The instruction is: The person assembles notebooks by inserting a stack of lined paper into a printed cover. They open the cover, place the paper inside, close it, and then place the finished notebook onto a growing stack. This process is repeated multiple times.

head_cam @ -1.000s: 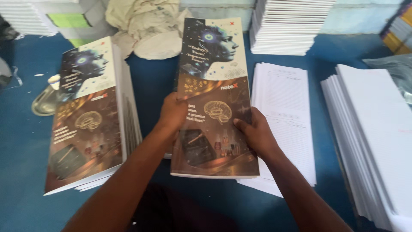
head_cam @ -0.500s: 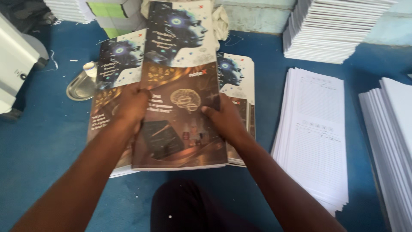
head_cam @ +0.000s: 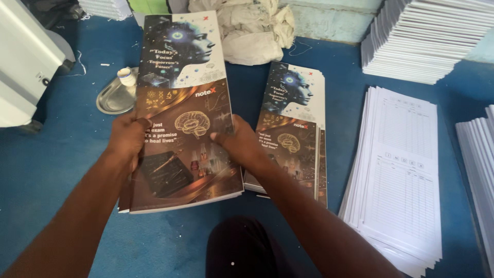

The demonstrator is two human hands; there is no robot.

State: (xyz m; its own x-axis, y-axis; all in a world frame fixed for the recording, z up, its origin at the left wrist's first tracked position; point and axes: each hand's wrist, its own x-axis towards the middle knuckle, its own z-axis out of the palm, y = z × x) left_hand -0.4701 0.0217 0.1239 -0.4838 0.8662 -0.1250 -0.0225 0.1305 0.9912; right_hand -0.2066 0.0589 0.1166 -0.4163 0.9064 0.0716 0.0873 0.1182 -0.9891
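Bundle of printed cover sheets (head_cam: 180, 113): long glossy sheets, pale upper half with a robotic head in profile, dark brown lower half with a golden brain. Held lifted and tilted over the blue table (head_cam: 56, 170), in front of me, left of centre.

Left hand (head_cam: 126, 139): mine, clamped on the bundle's left edge, fingers wrapped under, thumb on top.

Right hand (head_cam: 239, 146): mine, gripping the right edge, thumb pressed on the printed face, fingers beneath.

Second stack of the same covers (head_cam: 293, 131): flat on the table just right of the held bundle, partly under my right wrist.

Ruled white sheets (head_cam: 401, 164): fanned stack further right; more white stacks (head_cam: 427, 41) at the far right corner.

Steel plate with small white cup (head_cam: 117, 92): near the bundle's left edge, behind my left hand.

Crumpled cloth (head_cam: 254, 31): far edge.

Risk, as I judge it: sheets are slick and gripped only at mid-length, so the lower ones could slide out and fan apart; a swing left could tip the cup.
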